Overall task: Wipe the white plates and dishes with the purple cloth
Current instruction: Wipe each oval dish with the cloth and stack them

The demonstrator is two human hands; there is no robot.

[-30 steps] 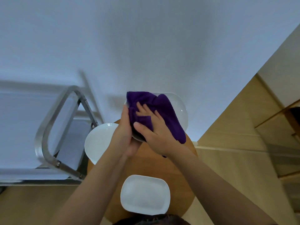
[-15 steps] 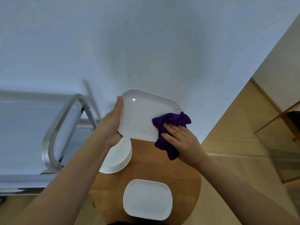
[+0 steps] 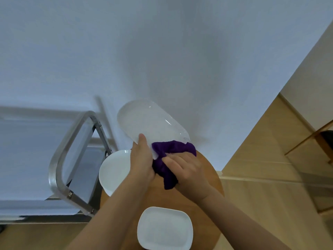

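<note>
While the left hand (image 3: 141,159) grips the near edge of a white oblong plate (image 3: 151,121) raised above the round wooden table (image 3: 207,177), the right hand (image 3: 187,170) presses a crumpled purple cloth (image 3: 167,159) against it, fingers curled. A white rectangular dish (image 3: 164,229) lies on the table.

1. Soft, even, slightly bluish light; no hard shadows.
2. Small glare streaks on the plate (image 3: 151,121).
3. Wide-angle bending at 9 o'clock; the frame (image 3: 59,159) curves.
4. Slight overall softness.

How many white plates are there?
3. A held plate is up in the left hand, a round plate sits on the table's left edge, and a rectangular dish lies nearest. More may be stacked under the round one.
</note>
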